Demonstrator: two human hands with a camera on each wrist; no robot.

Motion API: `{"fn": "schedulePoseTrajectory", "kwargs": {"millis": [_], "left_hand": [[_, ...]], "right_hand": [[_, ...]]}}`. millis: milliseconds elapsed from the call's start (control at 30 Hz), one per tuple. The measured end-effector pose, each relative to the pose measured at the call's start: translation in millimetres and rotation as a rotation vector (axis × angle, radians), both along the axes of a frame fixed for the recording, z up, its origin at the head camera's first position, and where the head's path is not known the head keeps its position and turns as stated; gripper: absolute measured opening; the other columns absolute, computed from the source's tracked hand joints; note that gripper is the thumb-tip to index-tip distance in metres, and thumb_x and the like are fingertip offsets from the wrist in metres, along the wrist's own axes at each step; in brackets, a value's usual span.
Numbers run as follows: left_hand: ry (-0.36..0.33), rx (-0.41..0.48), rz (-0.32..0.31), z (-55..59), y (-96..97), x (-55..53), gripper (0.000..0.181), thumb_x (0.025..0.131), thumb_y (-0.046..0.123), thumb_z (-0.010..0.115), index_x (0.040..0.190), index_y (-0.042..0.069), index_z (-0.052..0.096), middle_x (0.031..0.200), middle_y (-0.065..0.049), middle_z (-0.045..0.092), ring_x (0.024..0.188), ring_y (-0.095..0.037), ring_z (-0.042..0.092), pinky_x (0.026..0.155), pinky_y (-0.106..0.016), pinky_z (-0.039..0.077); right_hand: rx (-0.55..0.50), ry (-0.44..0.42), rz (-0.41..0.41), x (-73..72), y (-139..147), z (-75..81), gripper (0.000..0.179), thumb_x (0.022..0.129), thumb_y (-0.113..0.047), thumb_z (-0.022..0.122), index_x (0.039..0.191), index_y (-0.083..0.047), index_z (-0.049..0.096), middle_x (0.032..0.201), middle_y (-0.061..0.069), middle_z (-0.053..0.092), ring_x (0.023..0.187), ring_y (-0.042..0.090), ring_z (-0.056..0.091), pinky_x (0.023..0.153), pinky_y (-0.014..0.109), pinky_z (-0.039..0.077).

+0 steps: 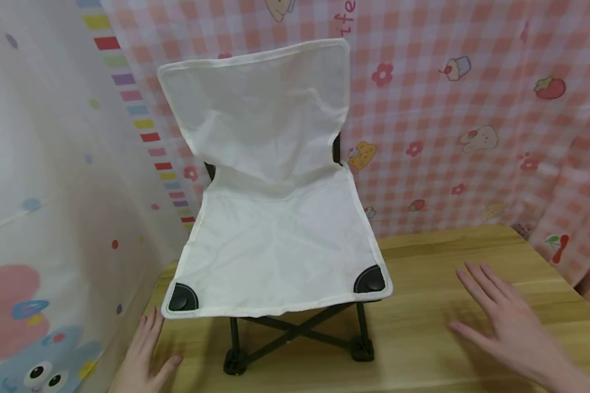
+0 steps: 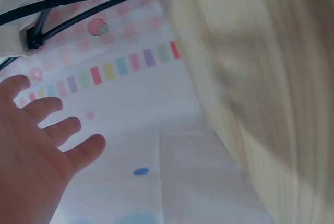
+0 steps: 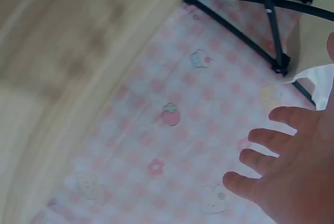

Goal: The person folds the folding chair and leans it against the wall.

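A small folding chair (image 1: 275,240) with a white fabric seat and back stands unfolded on a wooden table. Black patches cover the seat's two front corners, and dark crossed legs (image 1: 295,330) show beneath. My left hand (image 1: 145,349) is near the seat's front left corner, fingers extended and holding nothing; whether it touches the fabric I cannot tell. Off to the chair's right, my right hand (image 1: 508,322) hovers apart from it with fingers spread. Both wrist views show the left palm (image 2: 31,151) and right palm (image 3: 297,166) bare, with the chair's black frame beyond.
The wooden tabletop (image 1: 437,262) reaches to the right of the chair. Behind hangs a pink checked curtain (image 1: 423,109) with printed fruit and flowers. A white printed curtain (image 1: 69,180) hangs close along the left side.
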State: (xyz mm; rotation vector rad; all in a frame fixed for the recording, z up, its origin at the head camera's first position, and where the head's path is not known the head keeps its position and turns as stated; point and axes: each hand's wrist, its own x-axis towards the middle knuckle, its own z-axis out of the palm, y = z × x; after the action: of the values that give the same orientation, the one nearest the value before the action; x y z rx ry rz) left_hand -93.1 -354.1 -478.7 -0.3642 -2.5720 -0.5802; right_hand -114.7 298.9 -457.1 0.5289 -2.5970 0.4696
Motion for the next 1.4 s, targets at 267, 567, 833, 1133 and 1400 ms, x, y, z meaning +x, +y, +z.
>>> {"fn": "schedulePoseTrajectory", "kwargs": {"millis": [267, 567, 833, 1133, 1400], "left_hand": [[0.212, 0.277, -0.128, 18.0, 19.4, -3.4, 0.068, 0.110, 0.046, 0.049, 0.159, 0.000, 0.040, 0.171, 0.022, 0.031, 0.153, 0.016, 0.027, 0.118, 0.004, 0.021], [0.190, 0.505, -0.028, 45.4, 47.2, -0.3, 0.053, 0.112, 0.031, 0.051, 0.159, 0.008, 0.045, 0.165, 0.016, 0.045, 0.146, 0.014, 0.041, 0.102, 0.005, 0.038], [0.248, 0.594, -0.082, 62.8, 62.0, -2.0, 0.053, 0.108, 0.025, 0.060, 0.156, 0.003, 0.049, 0.163, 0.005, 0.051, 0.146, 0.005, 0.048, 0.104, 0.000, 0.044], [0.249, 0.711, -0.101, 77.4, 77.6, -4.4, 0.058, 0.105, 0.030, 0.066, 0.155, 0.006, 0.050, 0.162, -0.001, 0.053, 0.144, 0.000, 0.052, 0.105, -0.003, 0.046], [0.247, 0.717, -0.059, 83.0, 87.9, -5.9, 0.055, 0.103, 0.017, 0.069, 0.154, 0.006, 0.052, 0.160, 0.002, 0.056, 0.143, 0.000, 0.053, 0.105, -0.004, 0.047]], "right_hand": [[-0.119, 0.128, 0.079, -2.9, -29, 25.0, 0.093, 0.084, -0.038, 0.087, 0.162, -0.017, 0.042, 0.173, 0.005, 0.036, 0.165, 0.003, 0.012, 0.135, 0.019, 0.008], [-0.246, 0.263, 0.220, -3.7, -62, 46.3, 0.080, 0.102, -0.064, 0.054, 0.151, 0.000, 0.054, 0.167, 0.010, 0.046, 0.162, 0.005, 0.028, 0.132, 0.012, 0.018], [-0.337, 0.407, 0.338, -7.4, -91, 60.4, 0.074, 0.103, -0.055, 0.060, 0.139, 0.010, 0.061, 0.160, 0.014, 0.053, 0.157, 0.012, 0.041, 0.131, 0.019, 0.028], [-0.410, 0.466, 0.427, -5.4, -114, 72.6, 0.068, 0.103, -0.047, 0.065, 0.134, 0.013, 0.063, 0.156, 0.018, 0.057, 0.154, 0.012, 0.046, 0.128, 0.019, 0.034], [-0.461, 0.502, 0.466, -4.3, -134, 78.1, 0.061, 0.102, -0.044, 0.068, 0.128, 0.012, 0.067, 0.149, 0.016, 0.063, 0.148, 0.011, 0.051, 0.124, 0.019, 0.039]]}}
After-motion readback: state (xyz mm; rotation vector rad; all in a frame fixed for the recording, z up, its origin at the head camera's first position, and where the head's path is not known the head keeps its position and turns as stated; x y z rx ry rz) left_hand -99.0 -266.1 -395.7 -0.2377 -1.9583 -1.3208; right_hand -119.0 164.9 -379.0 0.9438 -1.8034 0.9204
